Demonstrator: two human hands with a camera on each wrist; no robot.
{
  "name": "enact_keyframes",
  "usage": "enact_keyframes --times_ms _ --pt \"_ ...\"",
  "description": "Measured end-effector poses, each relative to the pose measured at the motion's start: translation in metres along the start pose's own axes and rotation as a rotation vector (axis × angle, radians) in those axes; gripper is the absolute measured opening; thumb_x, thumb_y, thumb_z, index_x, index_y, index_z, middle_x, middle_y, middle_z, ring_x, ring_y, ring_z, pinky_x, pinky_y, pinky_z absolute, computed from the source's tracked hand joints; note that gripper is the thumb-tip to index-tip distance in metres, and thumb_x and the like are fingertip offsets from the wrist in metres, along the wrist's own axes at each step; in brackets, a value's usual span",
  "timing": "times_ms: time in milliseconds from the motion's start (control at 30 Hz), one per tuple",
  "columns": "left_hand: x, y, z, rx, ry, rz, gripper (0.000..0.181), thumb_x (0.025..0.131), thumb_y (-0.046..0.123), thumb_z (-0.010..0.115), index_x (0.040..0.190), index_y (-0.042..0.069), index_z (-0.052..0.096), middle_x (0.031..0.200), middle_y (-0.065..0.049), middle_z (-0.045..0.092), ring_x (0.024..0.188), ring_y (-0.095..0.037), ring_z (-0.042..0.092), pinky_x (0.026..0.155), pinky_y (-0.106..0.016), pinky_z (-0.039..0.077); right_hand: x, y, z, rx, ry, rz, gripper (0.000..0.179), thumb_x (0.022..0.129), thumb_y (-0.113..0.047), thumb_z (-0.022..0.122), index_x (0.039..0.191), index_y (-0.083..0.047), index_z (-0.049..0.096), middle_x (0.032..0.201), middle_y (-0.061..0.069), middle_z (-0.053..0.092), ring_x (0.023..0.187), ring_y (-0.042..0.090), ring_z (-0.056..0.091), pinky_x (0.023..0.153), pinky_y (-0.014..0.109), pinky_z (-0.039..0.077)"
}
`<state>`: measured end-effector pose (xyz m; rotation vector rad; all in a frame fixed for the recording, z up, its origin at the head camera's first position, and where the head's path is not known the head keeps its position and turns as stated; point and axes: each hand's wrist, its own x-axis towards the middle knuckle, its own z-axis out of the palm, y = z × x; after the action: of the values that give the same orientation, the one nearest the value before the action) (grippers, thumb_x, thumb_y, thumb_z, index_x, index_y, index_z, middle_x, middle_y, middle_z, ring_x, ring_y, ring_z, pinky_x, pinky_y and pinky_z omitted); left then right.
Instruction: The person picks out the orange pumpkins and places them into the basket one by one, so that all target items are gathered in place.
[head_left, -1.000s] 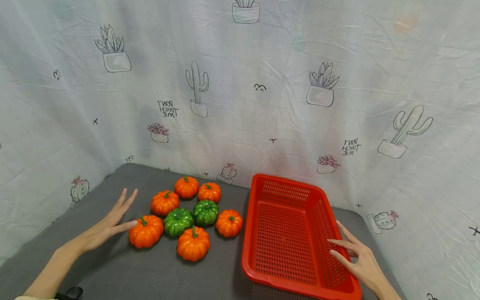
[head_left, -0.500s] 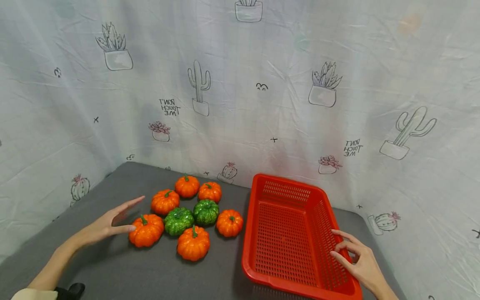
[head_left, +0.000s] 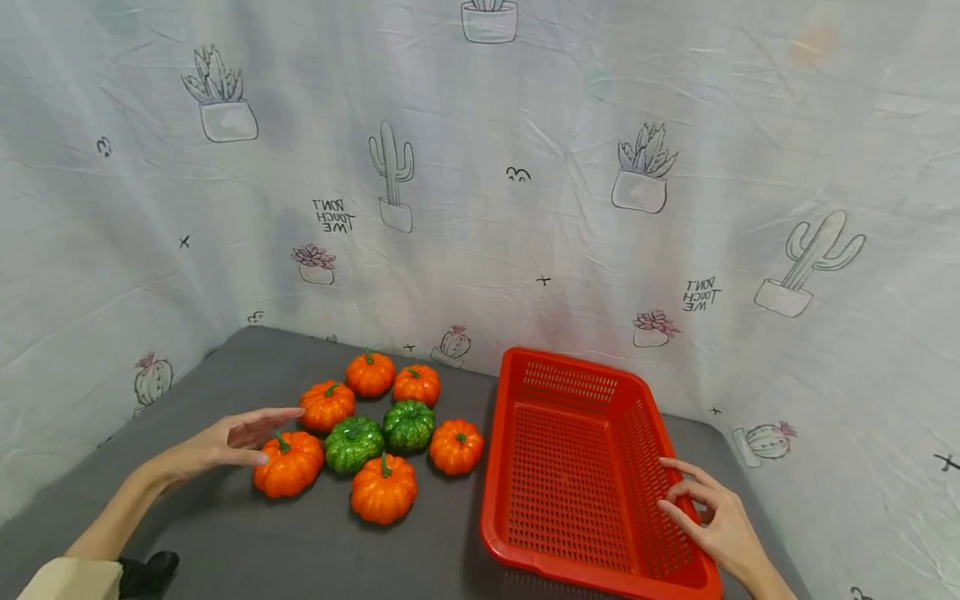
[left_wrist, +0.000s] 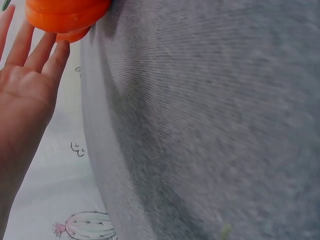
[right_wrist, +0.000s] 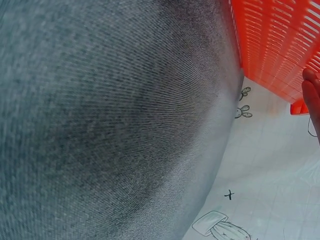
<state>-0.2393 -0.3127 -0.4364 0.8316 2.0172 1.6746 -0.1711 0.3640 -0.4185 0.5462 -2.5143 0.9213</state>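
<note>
My left hand (head_left: pixel 232 437) reaches around the far left side of an orange pumpkin (head_left: pixel 288 468), the thumb tip right at its near side and the fingers stretched out behind it. In the left wrist view the spread fingers overlap the pumpkin's side. Behind it sits a second orange pumpkin (head_left: pixel 327 407), close to my fingertips. Two green pumpkins (head_left: pixel 354 445) lie just to the right, among several other orange ones. My right hand (head_left: pixel 720 521) holds the right rim of a red plastic basket (head_left: pixel 491 508), thumb on the inner side and fingers curled over the edge.
More orange pumpkins stand at the back (head_left: pixel 370 375), at the front (head_left: pixel 383 492) and beside the basket (head_left: pixel 456 447). All rest on a grey cloth-covered table (head_left: pixel 300 550). A white curtain (head_left: pixel 465 233) with printed cacti hangs behind and along both sides.
My left hand has come down and right, its raised fingers lowering behind the front-left pumpkin. My right fingers have curled in more at the basket rim. Pumpkins and basket have stayed put.
</note>
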Motion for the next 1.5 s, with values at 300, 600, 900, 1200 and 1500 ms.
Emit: enact_keyframes --times_ms 300,600,900,1200,1500 --pt "0.014 -0.002 -0.003 0.000 -0.048 -0.080 0.058 0.097 0.001 0.050 0.149 -0.004 0.025 0.145 0.018 0.040 0.126 0.009 0.039 0.093 -0.025 0.046 0.001 0.003 -0.001 0.006 0.004 0.005 0.018 0.082 -0.005 0.075 0.078 -0.020 0.066 0.121 0.008 0.060 0.052 0.002 0.047 0.037 0.017 0.031" --pt "0.024 -0.008 -0.002 0.030 -0.082 -0.091 0.053 0.095 0.002 0.054 0.145 -0.004 0.036 0.146 0.001 0.045 0.126 0.003 0.042 0.095 -0.020 0.040 0.002 -0.009 0.002 -0.004 0.033 0.012 0.021 0.079 0.002 0.074 0.077 -0.017 0.066 0.117 0.013 0.060 0.067 0.003 0.057 0.037 0.018 0.034" --pt "0.026 -0.009 0.001 0.064 -0.188 -0.083 0.038 0.094 0.002 0.054 0.132 -0.004 0.054 0.148 0.007 0.042 0.126 0.012 0.034 0.101 -0.040 0.030 0.001 -0.004 0.002 -0.012 0.037 0.005 0.022 0.079 0.003 0.075 0.077 -0.017 0.067 0.117 0.010 0.061 0.063 0.003 0.055 0.037 0.017 0.033" --pt "0.028 -0.014 0.005 0.154 -0.140 -0.100 0.039 0.091 0.005 0.061 0.130 0.003 0.059 0.139 0.009 0.050 0.121 0.013 0.037 0.099 -0.051 0.027 0.000 0.003 0.004 -0.024 0.035 0.004 0.022 0.079 0.004 0.074 0.078 -0.018 0.067 0.118 0.010 0.060 0.061 0.002 0.056 0.037 0.017 0.034" --pt "0.027 -0.018 0.008 0.060 -0.168 -0.094 0.036 0.094 0.002 0.057 0.129 -0.001 0.058 0.141 0.008 0.045 0.122 0.012 0.036 0.097 -0.027 0.035 -0.002 0.006 0.004 -0.022 0.034 0.008 0.022 0.080 0.004 0.073 0.080 -0.018 0.068 0.119 0.004 0.060 0.052 0.002 0.049 0.036 0.017 0.031"
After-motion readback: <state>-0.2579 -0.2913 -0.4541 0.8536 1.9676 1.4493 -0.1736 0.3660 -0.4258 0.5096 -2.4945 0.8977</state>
